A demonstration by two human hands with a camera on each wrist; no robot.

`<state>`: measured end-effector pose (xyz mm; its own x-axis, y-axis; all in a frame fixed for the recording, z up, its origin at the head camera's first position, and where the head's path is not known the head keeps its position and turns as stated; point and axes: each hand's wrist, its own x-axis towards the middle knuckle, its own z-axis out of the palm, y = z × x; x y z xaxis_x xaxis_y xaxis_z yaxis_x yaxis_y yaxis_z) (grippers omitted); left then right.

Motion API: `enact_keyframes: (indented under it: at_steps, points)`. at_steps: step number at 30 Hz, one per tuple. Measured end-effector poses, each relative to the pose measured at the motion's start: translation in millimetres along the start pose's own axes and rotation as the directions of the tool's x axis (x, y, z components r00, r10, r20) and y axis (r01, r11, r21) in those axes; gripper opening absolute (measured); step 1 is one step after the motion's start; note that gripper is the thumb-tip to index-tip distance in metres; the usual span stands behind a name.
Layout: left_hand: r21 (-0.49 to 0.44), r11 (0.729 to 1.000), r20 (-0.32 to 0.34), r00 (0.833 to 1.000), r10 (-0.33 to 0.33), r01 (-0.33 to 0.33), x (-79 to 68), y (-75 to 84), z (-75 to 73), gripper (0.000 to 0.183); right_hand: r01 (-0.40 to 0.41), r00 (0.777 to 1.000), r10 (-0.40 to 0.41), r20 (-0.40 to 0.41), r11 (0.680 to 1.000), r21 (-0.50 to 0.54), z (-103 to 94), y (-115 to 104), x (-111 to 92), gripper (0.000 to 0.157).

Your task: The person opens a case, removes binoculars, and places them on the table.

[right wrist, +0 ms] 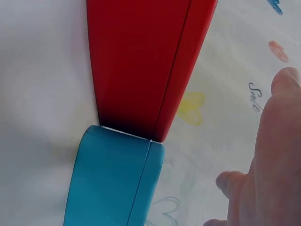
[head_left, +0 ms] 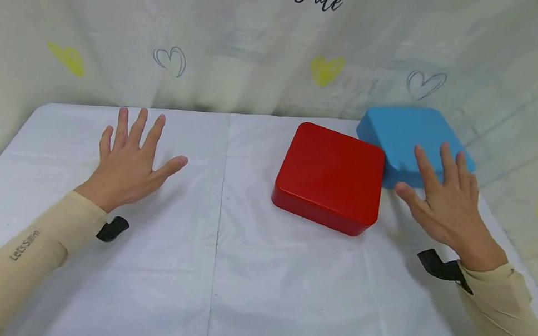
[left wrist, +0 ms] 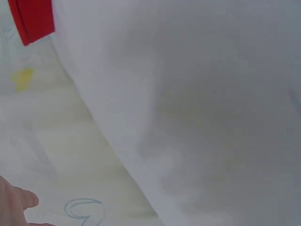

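Fingers spread, my left hand (head_left: 129,169) hovers palm down over the left half of the white table, holding nothing. On the right, my right hand (head_left: 447,207) is likewise spread, in front of a blue box (head_left: 404,130) and partly covering its near right side in the head view. A red box (head_left: 331,175) with rounded corners lies flat right of the table's middle, its far right corner close against the blue one. In the right wrist view the red box (right wrist: 136,61) and blue box (right wrist: 110,174) almost meet, and each shows a lid seam.
A white cloth with a centre crease covers the table (head_left: 173,291). Behind it hangs a pale curtain (head_left: 245,36) printed with hearts and the word Smile. Dark straps (head_left: 112,229) sit at both wrists, over beige sleeves (head_left: 31,256).
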<state>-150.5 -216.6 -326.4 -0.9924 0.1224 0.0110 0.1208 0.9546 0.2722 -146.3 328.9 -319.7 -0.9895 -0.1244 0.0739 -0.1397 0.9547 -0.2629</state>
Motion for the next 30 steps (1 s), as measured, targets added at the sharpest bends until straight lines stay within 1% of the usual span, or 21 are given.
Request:
enact_keyframes:
  at_steps: [6,14,30]
  points:
    - [-0.040,0.999,-0.012,1.000,0.008,-0.009,10.9,15.6,2.1,0.101,-0.005,1.000,0.005,-0.022,1.000,0.019,1.6,-6,3,0.089]
    - [-0.036,0.998,0.000,0.999,0.045,-0.045,19.1,33.0,7.6,0.100,-0.002,1.000,0.002,-0.021,1.000,0.019,4.5,-16,4,0.094]
    - [-0.060,0.992,0.026,0.993,0.113,-0.111,35.5,66.4,24.9,0.096,0.051,0.999,-0.051,0.003,0.998,0.042,15.8,-30,8,0.089]
